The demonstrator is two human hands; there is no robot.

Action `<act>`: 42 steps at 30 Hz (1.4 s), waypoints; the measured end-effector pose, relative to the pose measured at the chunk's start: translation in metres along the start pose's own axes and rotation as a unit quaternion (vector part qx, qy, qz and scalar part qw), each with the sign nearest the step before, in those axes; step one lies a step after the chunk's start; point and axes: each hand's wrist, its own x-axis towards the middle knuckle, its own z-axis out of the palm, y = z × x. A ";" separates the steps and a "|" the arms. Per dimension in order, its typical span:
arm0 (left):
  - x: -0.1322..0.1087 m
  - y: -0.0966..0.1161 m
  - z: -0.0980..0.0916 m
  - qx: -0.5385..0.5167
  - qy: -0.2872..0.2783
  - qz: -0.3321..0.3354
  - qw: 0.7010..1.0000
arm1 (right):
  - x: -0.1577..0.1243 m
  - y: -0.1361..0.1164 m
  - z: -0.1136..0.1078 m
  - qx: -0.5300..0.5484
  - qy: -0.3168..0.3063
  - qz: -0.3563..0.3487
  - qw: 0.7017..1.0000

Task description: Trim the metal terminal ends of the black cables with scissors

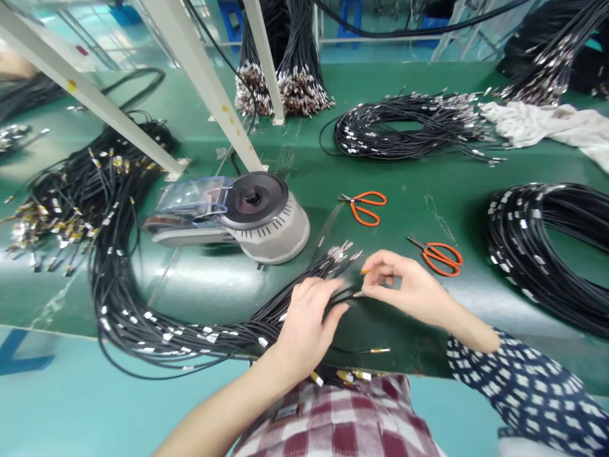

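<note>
My left hand (pixel 309 320) lies over a bundle of black cables (pixel 190 336). Its thumb and fingers close around a thin black cable (pixel 343 293) that sticks out to the right. At that cable's metal tip (pixel 358 294) is my right hand (pixel 404 285), its thumb and index finger curled together there. A small yellow piece (pixel 365 272) shows by the right index fingertip; its kind is unclear. Other silver cable ends (pixel 340 251) fan out just beyond the left hand. Below lies a single cable end with a yellow band (pixel 379 350).
A round tape dispenser (pixel 266 222) stands left of the hands. Two orange-handled scissors (pixel 442 257) lie beyond the right hand. Coiled cables (pixel 528 254) sit at right, another coil (pixel 394 133) behind. White posts (pixel 209 82) rise from the green table (pixel 314 165). A white cloth (pixel 537 124) lies at back right.
</note>
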 end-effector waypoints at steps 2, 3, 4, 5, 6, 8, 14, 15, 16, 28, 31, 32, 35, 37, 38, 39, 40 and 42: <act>0.004 0.007 -0.001 -0.059 -0.032 -0.035 0.997 | -0.002 -0.012 -0.002 0.042 -0.024 0.027 0.998; 0.006 0.008 -0.001 -0.084 -0.049 -0.048 0.994 | -0.001 -0.016 -0.001 0.058 -0.030 0.034 0.997; 0.007 0.009 -0.001 -0.103 -0.060 -0.052 0.991 | 0.000 -0.018 0.001 0.072 -0.034 0.036 0.996; 0.008 0.009 -0.002 -0.118 -0.061 -0.051 0.990 | 0.001 -0.019 0.003 0.086 -0.035 0.034 0.995; 0.008 0.008 -0.002 -0.129 -0.054 -0.046 0.989 | 0.003 -0.019 0.006 0.099 -0.036 0.030 0.994; 0.008 0.005 -0.003 -0.150 -0.030 -0.049 0.987 | 0.008 -0.018 0.011 0.126 -0.031 0.021 0.991; 0.011 0.000 -0.005 -0.263 -0.019 -0.196 0.944 | 0.018 -0.014 0.015 0.177 -0.015 -0.013 0.984; 0.012 0.000 -0.006 -0.288 -0.013 -0.221 0.932 | 0.017 -0.012 0.014 0.143 0.005 -0.023 0.989; 0.013 -0.001 -0.007 -0.312 -0.006 -0.243 0.918 | 0.016 -0.008 0.013 0.094 0.028 -0.032 0.995; 0.005 -0.003 -0.033 -0.500 -0.005 -0.297 0.813 | 0.017 0.039 0.028 -0.027 0.095 -0.099 0.990; -0.003 0.003 -0.040 -0.586 -0.078 -0.311 0.744 | 0.042 0.037 0.030 -0.080 0.110 -0.131 0.982; -0.005 0.005 -0.041 -0.602 -0.092 -0.320 0.726 | 0.049 0.036 0.031 -0.111 0.111 -0.140 0.978; -0.008 0.011 -0.038 -0.604 -0.078 -0.350 0.712 | 0.055 0.034 0.025 -0.163 0.119 -0.162 0.966; -0.009 0.012 -0.033 -0.600 -0.057 -0.359 0.712 | 0.045 0.039 0.009 -0.161 0.169 -0.158 0.960; -0.008 0.012 -0.030 -0.601 -0.049 -0.358 0.713 | 0.036 0.043 -0.003 -0.168 0.215 -0.146 0.951; -0.008 0.011 -0.027 -0.602 -0.044 -0.353 0.715 | 0.025 0.049 -0.016 -0.186 0.263 -0.128 0.938; -0.008 0.011 -0.025 -0.602 -0.039 -0.348 0.718 | 0.012 0.055 -0.030 -0.224 0.306 -0.097 0.920; -0.006 0.009 -0.021 -0.599 -0.031 -0.339 0.725 | -0.016 0.072 -0.056 -0.371 0.366 -0.005 0.854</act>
